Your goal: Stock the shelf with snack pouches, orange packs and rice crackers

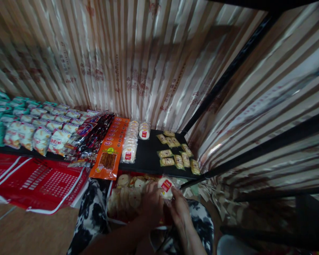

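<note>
Low in the middle of the head view, a clear packet of round white crackers (pixel 165 187) with a red label is held up above a red basket. My right hand (pixel 179 207) grips it from the right, thumb near the label. My left hand (pixel 153 202) is closed at the packet's left edge, its fingertips partly hidden. Below and left of the hands, several similar packets of round pale crackers (pixel 122 202) fill the red basket (pixel 117 222), which sits between my knees.
A black shelf (pixel 149 152) holds a row of matching cracker packets (pixel 130 145), small yellow-wrapped snacks (pixel 167 162), an orange snack bag (pixel 110 148), dark red packets (pixel 95 134) and white snack bags (pixel 60 141). Another red basket (pixel 42 180) lies left. Black poles (pixel 234 63) and striped sheeting (pixel 138 56) border the shelf.
</note>
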Motion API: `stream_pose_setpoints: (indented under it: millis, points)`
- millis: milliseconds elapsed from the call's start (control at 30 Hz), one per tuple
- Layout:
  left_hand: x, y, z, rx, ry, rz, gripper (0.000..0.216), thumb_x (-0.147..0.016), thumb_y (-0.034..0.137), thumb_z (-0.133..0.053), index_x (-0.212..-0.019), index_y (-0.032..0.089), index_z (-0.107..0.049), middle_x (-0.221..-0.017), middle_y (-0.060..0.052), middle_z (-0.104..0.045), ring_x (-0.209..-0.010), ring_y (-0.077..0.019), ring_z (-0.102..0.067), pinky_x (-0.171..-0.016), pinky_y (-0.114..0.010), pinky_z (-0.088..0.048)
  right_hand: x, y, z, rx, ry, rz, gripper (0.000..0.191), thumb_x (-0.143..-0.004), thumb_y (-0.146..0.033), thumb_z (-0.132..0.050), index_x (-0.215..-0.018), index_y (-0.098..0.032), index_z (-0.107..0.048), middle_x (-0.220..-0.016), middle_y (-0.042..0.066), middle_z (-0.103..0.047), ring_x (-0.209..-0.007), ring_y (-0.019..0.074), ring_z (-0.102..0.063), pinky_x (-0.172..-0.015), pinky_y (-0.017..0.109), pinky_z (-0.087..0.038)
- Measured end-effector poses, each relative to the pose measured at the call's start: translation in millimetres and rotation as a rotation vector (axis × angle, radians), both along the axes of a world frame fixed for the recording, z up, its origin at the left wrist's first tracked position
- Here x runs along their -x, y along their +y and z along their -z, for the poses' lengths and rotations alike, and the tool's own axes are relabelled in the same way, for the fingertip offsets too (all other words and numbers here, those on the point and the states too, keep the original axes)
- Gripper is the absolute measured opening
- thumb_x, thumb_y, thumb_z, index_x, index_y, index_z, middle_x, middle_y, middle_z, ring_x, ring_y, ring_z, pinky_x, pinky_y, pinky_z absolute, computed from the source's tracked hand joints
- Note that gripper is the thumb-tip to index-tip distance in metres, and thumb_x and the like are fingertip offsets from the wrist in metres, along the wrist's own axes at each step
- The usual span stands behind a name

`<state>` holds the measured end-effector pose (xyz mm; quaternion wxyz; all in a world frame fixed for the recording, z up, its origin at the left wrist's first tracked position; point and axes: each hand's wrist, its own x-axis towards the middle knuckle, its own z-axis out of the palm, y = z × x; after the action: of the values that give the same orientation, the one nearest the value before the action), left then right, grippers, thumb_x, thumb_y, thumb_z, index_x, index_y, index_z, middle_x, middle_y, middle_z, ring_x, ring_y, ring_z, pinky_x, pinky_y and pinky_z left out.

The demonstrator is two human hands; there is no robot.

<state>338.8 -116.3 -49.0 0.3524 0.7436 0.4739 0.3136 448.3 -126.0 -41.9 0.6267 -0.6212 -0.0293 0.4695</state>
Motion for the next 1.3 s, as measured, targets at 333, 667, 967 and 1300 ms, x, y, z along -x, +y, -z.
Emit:
stream_pose_setpoints:
  millis: [333, 667, 967, 1300]
  points:
    - [-3.3, 33.9, -11.3, 0.324, -0.204, -0.246, 0.040, -0.069, 0.003, -0.042, -0.103, 0.013, -0.061, -0.124, -0.011, -0.049, -0.117, -0.0194, -0.048, -0.103, -0.029, -0.036, 23.7, 27.6, -4.4, -0.123, 0.214, 0.121, 0.013, -0.060, -0.020, -0.061, -0.073, -0.019, -0.058, -0.061, -0.002, -0.065, -0.056, 0.0140, -0.061, -0.049, 0.023, -0.047]
    - [23.4, 90.2, -45.0, 0.096, -0.130, 0.098, 0.044, -0.064, -0.002, -0.039, -0.090, 0.020, -0.067, -0.125, -0.002, -0.054, -0.114, -0.0142, -0.051, -0.100, -0.027, -0.039, 9.5, 36.9, -29.1, -0.124, -0.022, -0.091, 0.041, -0.059, -0.044, -0.075, -0.091, -0.020, -0.066, -0.085, 0.001, -0.071, -0.076, 0.0183, -0.065, -0.062, 0.026, -0.050]
    - [22.0, 127.6, -72.7, -0.166, 0.171, 0.281, 0.024, -0.081, 0.014, -0.048, -0.089, 0.021, -0.070, -0.128, -0.005, -0.056, -0.116, -0.0212, -0.050, -0.099, -0.035, -0.042, -15.6, 65.8, -45.7, -0.093, -0.172, -0.440, 0.036, -0.054, -0.045, -0.079, -0.075, -0.019, -0.067, -0.057, -0.003, -0.064, -0.049, 0.0115, -0.055, -0.049, 0.021, -0.043]
    - [-4.7, 133.1, -46.0, -0.203, 0.224, 0.010, 0.042, -0.087, 0.010, -0.036, -0.123, 0.016, -0.056, -0.144, -0.011, -0.038, -0.135, -0.0250, -0.028, -0.111, -0.043, -0.029, -1.7, 141.8, -29.6, -0.185, -0.243, -0.293, 0.036, -0.051, -0.037, -0.073, -0.081, -0.022, -0.061, -0.055, -0.006, -0.059, -0.055, 0.0128, -0.057, -0.051, 0.023, -0.047]
